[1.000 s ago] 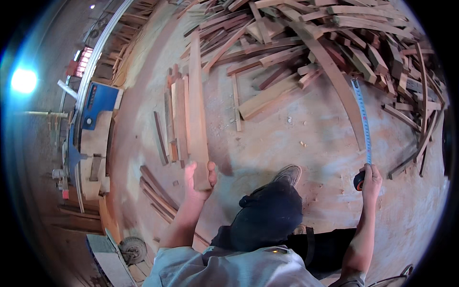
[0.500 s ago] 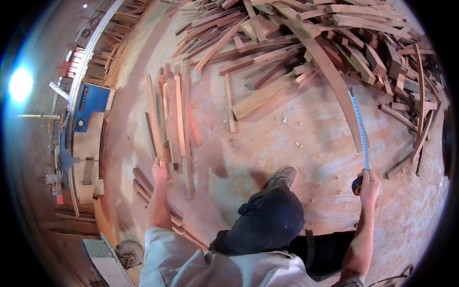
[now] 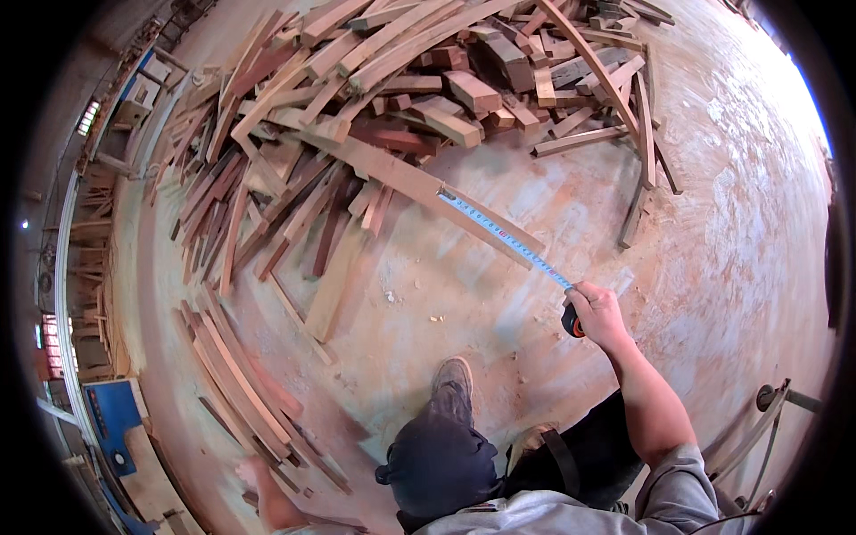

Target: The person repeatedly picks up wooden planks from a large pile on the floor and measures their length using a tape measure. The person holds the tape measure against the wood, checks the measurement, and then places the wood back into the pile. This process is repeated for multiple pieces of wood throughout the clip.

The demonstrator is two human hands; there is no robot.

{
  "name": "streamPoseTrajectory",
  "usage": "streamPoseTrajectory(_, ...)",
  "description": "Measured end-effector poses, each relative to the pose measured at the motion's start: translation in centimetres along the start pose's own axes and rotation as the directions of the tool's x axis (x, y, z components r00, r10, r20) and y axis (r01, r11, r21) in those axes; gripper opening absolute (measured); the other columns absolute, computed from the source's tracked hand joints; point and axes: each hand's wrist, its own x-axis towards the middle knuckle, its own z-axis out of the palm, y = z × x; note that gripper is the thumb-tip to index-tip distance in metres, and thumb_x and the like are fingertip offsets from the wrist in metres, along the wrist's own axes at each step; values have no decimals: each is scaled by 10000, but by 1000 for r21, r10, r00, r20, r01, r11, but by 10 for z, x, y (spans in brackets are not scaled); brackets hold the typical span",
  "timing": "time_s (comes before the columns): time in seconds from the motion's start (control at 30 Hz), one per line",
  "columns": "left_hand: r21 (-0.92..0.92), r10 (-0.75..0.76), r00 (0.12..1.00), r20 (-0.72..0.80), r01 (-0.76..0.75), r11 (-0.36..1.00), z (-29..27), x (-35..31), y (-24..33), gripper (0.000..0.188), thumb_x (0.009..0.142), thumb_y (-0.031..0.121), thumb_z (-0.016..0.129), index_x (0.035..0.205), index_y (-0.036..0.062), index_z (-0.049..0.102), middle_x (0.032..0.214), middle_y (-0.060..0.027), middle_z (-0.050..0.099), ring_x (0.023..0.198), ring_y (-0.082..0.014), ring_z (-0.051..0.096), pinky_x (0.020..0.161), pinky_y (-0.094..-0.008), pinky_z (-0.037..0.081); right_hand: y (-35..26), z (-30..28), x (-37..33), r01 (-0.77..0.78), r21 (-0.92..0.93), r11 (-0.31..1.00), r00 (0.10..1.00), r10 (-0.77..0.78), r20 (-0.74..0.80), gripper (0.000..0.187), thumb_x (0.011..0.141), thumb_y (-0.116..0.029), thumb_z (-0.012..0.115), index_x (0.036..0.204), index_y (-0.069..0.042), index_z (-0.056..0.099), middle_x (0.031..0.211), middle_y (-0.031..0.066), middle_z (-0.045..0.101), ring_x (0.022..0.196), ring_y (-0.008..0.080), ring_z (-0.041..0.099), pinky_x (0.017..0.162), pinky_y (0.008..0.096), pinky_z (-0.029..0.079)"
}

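Observation:
My right hand (image 3: pixel 599 314) is closed around a black and orange tape measure (image 3: pixel 572 322). Its blue blade extends up and left, over the end part of a long flat board (image 3: pixel 410 181) that sticks out of the woodpile. Whether the blade touches the board I cannot tell. At the lower left, my left hand (image 3: pixel 254 473) is low in view beside the lower ends of a group of long wooden strips (image 3: pixel 234 352) on the floor. Its fingers are blurred, and no held thing shows.
A large heap of loose timber (image 3: pixel 428 85) spreads across the far side. One wide plank (image 3: pixel 337 285) slants out toward me, with a thin strip (image 3: pixel 299 318) beside it. A blue machine panel (image 3: pixel 111 428) stands at the left. My shoe (image 3: pixel 453 385) is on the dusty floor.
My view has turned right, so the woodpile and board sit further left. The right hand still holds the extended tape, now angled up-left across the board. My left hand appears lower, near the strips' ends.

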Motion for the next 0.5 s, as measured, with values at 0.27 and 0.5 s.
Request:
streamPoseTrajectory(0.27, -421, 635, 730, -252, -674, 607, -79, -22, 302, 742, 855, 224, 644, 1479, -19, 325, 1412, -281, 466, 1331, -416, 423, 1125, -467, 327, 10, -9, -16, 56, -33, 998, 990, -60, -130, 155, 910, -112, 595, 893, 18, 678, 773, 151, 694, 697, 259, 680, 675, 345, 524)
streamPoseTrajectory(0.5, -499, 704, 401, -586, -863, 76, -233, -135, 499, 667, 871, 263, 625, 1409, -68, 408, 1314, -290, 504, 1222, -409, 501, 1066, -454, 380, 9, -37, -32, -13, -14, 1000, 972, 9, -235, 168, 917, -98, 586, 853, 29, 676, 721, 135, 678, 656, 219, 663, 662, 322, 520)
